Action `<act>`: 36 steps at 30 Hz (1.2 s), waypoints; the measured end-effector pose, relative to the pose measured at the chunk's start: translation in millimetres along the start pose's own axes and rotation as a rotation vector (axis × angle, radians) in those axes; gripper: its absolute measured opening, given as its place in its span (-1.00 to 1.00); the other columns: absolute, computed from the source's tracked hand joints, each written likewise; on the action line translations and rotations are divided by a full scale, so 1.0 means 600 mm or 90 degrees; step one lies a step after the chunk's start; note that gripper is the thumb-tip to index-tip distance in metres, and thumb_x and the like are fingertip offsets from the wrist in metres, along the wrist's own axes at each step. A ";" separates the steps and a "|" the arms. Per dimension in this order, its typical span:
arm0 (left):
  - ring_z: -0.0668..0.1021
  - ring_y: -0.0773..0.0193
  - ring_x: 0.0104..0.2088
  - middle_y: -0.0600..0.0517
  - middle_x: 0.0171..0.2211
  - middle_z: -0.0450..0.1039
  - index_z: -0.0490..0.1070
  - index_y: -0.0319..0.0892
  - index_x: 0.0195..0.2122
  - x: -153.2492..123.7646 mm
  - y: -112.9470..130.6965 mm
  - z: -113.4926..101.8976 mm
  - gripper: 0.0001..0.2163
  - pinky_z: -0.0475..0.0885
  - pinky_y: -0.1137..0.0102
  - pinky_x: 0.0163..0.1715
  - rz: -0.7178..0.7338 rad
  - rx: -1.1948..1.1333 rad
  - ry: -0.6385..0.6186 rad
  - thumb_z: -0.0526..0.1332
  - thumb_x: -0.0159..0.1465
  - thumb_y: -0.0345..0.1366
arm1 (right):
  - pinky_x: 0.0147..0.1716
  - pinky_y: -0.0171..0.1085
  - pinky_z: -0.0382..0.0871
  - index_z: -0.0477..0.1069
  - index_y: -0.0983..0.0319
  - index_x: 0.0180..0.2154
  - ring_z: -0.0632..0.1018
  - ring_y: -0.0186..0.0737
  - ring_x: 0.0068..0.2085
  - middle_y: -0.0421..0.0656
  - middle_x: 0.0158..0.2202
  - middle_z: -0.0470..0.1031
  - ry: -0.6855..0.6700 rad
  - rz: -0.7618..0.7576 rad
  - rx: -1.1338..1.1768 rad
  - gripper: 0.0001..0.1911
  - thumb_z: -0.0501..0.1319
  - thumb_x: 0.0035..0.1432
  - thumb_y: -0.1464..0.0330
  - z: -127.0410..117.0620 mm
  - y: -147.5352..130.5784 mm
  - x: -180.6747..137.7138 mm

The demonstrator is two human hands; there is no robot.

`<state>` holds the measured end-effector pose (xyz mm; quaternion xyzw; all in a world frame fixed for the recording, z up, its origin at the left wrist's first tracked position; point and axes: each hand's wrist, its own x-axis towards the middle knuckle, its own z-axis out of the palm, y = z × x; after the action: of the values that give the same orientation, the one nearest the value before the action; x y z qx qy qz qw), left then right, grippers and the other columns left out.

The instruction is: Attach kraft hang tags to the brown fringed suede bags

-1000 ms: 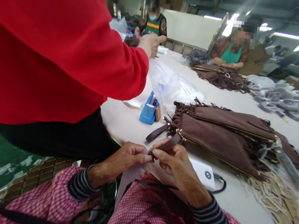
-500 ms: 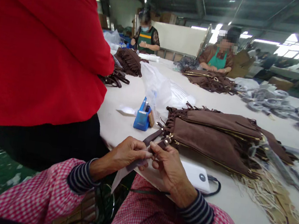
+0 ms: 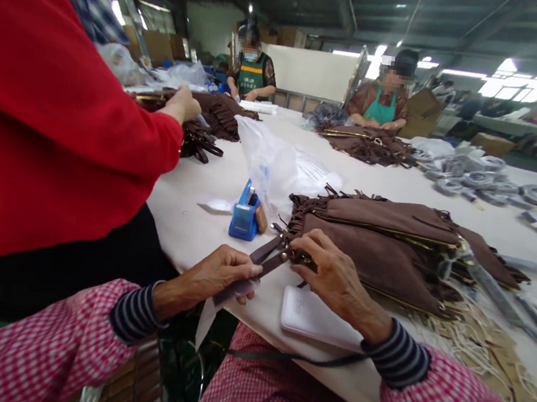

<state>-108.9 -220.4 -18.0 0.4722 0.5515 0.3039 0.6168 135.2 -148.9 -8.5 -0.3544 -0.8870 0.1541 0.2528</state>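
Note:
A stack of brown fringed suede bags (image 3: 391, 243) with gold zips lies on the white table (image 3: 447, 198) in front of me. My left hand (image 3: 219, 277) is closed on the end of a brown strap (image 3: 261, 259) that runs from the top bag's corner, with a pale paper strip hanging below it. My right hand (image 3: 326, 268) rests on the bag's corner, fingers pinched at the gold strap clasp (image 3: 291, 251). A white power bank (image 3: 315, 316) lies at the table edge under my right wrist.
A person in a red top (image 3: 51, 126) stands close on my left, a hand on other brown bags (image 3: 210, 117). A blue tape dispenser (image 3: 245, 214) and a clear plastic bag (image 3: 278, 163) sit ahead. Two more workers sit across the table. Grey coils (image 3: 493, 181) lie right.
My right hand has moved forward from the strap end to the clasp at the bag's corner. My left hand keeps the strap. The person in red has brought an arm down onto the far bags.

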 end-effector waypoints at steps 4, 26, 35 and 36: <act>0.56 0.32 -0.56 -0.05 -0.50 0.59 0.52 -0.30 -0.35 0.014 0.005 0.005 -0.55 0.42 0.47 -0.51 0.000 0.001 0.006 0.37 0.12 0.09 | -0.12 -0.21 0.31 0.49 0.16 -0.17 0.42 -0.13 -0.05 -0.15 -0.08 0.47 -0.048 -0.067 -0.037 -0.83 0.39 0.19 0.40 0.003 0.018 0.024; 0.51 0.33 -0.57 0.03 -0.40 0.55 0.09 -0.10 0.36 0.018 0.010 -0.029 -0.33 0.31 0.51 -0.58 -0.009 0.078 -0.236 0.26 0.23 -0.31 | -0.32 -0.27 0.14 0.47 0.21 -0.30 0.34 -0.17 -0.23 -0.18 -0.33 0.51 -0.051 -0.127 -0.027 -0.86 0.42 0.16 0.39 0.038 0.043 0.036; 0.49 0.36 -0.62 0.06 -0.35 0.46 0.18 -0.17 0.17 0.072 0.048 0.033 -0.35 0.36 0.46 -0.61 0.041 0.056 -0.122 0.31 0.02 -0.45 | -0.27 -0.25 0.20 0.53 0.18 -0.26 0.35 -0.15 -0.20 -0.16 -0.29 0.54 -0.075 -0.126 -0.013 -0.88 0.42 0.15 0.37 0.028 0.028 0.046; 0.48 0.37 -0.62 0.05 -0.30 0.45 0.17 -0.16 0.17 0.080 0.050 0.039 -0.33 0.36 0.46 -0.61 0.041 0.044 -0.125 0.31 0.00 -0.46 | -0.27 -0.24 0.20 0.54 0.17 -0.26 0.35 -0.14 -0.20 -0.16 -0.28 0.54 -0.075 -0.126 -0.010 -0.88 0.42 0.14 0.38 0.028 0.027 0.046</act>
<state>-71.9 -171.8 -10.4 0.5382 0.4833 0.2567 0.6410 117.9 -119.4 -20.3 -0.2571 -0.9322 0.1422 0.2112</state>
